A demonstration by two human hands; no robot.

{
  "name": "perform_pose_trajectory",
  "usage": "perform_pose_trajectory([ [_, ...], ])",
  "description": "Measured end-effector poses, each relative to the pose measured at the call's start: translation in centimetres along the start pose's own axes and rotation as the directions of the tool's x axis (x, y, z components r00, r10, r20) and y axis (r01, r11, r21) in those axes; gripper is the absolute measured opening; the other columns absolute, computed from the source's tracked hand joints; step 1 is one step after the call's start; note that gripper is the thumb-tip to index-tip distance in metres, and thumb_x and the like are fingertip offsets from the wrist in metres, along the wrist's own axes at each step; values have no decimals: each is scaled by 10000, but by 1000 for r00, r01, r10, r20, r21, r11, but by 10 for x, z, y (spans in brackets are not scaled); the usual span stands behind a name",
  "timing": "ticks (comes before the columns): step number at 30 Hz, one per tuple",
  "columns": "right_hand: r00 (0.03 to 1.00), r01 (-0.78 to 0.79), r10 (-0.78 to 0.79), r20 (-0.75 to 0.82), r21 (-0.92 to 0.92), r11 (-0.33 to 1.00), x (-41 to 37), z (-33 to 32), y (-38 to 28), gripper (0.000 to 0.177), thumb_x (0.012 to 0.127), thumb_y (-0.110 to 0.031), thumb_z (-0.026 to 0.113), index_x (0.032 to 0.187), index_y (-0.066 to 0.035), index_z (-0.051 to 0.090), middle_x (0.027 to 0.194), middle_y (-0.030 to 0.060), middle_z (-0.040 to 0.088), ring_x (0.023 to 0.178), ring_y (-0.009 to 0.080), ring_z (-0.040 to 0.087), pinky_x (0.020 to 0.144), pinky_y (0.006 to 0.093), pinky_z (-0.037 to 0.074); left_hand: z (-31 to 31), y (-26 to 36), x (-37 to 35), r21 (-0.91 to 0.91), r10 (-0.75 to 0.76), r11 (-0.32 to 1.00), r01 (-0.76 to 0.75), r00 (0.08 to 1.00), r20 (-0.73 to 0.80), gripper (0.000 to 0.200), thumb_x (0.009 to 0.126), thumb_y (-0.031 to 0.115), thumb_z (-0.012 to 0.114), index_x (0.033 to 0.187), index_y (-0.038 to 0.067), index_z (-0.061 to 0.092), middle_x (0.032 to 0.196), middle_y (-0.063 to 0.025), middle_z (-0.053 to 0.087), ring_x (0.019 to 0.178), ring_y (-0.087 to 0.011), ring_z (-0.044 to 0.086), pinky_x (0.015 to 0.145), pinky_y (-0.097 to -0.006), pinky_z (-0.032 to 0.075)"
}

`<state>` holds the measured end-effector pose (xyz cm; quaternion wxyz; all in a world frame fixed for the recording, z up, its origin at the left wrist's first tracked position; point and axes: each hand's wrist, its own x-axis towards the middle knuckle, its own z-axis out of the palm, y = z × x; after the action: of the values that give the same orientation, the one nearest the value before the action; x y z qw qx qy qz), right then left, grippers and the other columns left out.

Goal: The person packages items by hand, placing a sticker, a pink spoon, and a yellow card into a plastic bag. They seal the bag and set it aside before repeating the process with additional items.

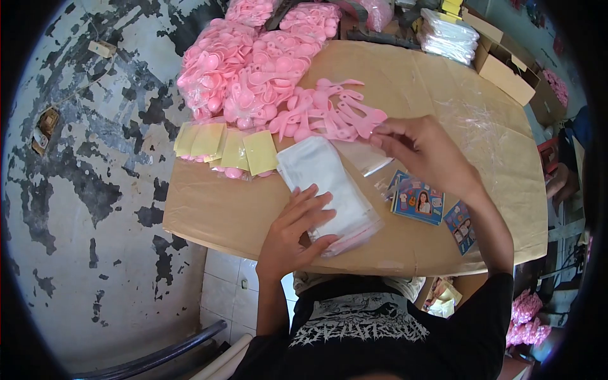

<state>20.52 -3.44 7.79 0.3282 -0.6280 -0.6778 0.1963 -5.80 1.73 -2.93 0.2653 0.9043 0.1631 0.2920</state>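
My left hand [301, 231] lies with its fingers spread on a stack of clear plastic bags [332, 183] near the table's front edge. Up and to the right, my right hand [421, 149] pinches the end of a pink spoon [373, 118] at the right side of a loose pile of pink spoons [310, 111]. Below the right hand sits a stack of blue printed cards [417, 201], with another blue card [460, 227] partly behind the forearm. Yellow cards in clear bags [259, 152] lie in a row left of the stack.
Large clear bags full of pink spoons [218, 66] stand at the back left of the brown-covered table [209, 202]. A pile of packaged clear bags [448, 37] and an open cardboard box [506, 69] are at the back right. Crumpled clear plastic [472, 120] lies at the right.
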Motion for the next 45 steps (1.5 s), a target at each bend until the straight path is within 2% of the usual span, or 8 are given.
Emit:
perform_pose_trajectory([
  [3,998,57,-61,16,191,980,-16,-4,-16,129,888,-103,611,954,0,652,678,147,611,571,236,594,566,332,463,9,34,22,-305,-65,952,3,979,-195,620,856,477,620,1242,-4,563,1252,-143,593,1264,-279,485,1082,-446,326],
  [7,981,104,-130,142,178,979,-39,1,-26,134,879,-104,627,982,-23,655,678,132,619,554,182,589,537,305,445,45,77,51,-916,-365,396,67,927,-90,525,1034,314,333,1390,-71,352,1275,-192,548,1187,-238,532,1045,-362,372],
  [13,1000,6,-6,26,23,1000,-59,-30,36,215,856,-169,666,1020,-32,649,770,109,661,628,253,606,602,335,484,52,74,63,-986,-393,163,-43,913,-105,446,1041,262,325,1366,-43,343,1241,-205,570,1114,-295,595,962,-368,470],
  [16,970,225,-244,-9,-352,908,-75,-23,75,259,788,-158,731,992,-19,653,784,76,661,715,235,638,665,320,488,52,84,71,-977,-543,209,37,836,-85,415,1025,204,370,1371,-23,332,1235,-267,544,1061,-364,619,945,-424,505],
  [23,911,-323,362,199,-205,924,-73,-35,62,281,832,-277,682,954,-25,670,837,169,651,779,339,621,738,401,489,67,91,86,-994,-542,4,-113,835,-97,331,1011,147,420,1288,-28,370,1175,-239,577,1059,-335,623,955,-454,506],
  [30,919,273,-322,-227,-222,936,-75,-18,99,178,862,-194,661,907,-21,659,718,184,624,663,339,615,653,413,489,89,82,85,-962,-568,194,-195,777,-272,277,925,45,581,1169,-30,474,971,-188,656,966,-317,662,912,-449,536],
  [38,991,18,35,-127,393,919,-82,-17,61,134,913,-166,630,901,-33,644,626,79,613,458,140,506,468,275,413,91,82,91,-936,-693,301,-183,633,-347,172,908,83,628,1029,-18,559,950,-132,660,919,-261,671,864,-394,557],
  [45,980,98,-53,-192,230,968,-82,-3,59,134,902,-152,642,950,-29,661,713,116,655,566,138,603,530,282,467,93,84,84,-943,-720,333,22,651,-240,301,935,71,581,1186,-66,489,952,-101,609,886,-156,634,853,-322,549],
])
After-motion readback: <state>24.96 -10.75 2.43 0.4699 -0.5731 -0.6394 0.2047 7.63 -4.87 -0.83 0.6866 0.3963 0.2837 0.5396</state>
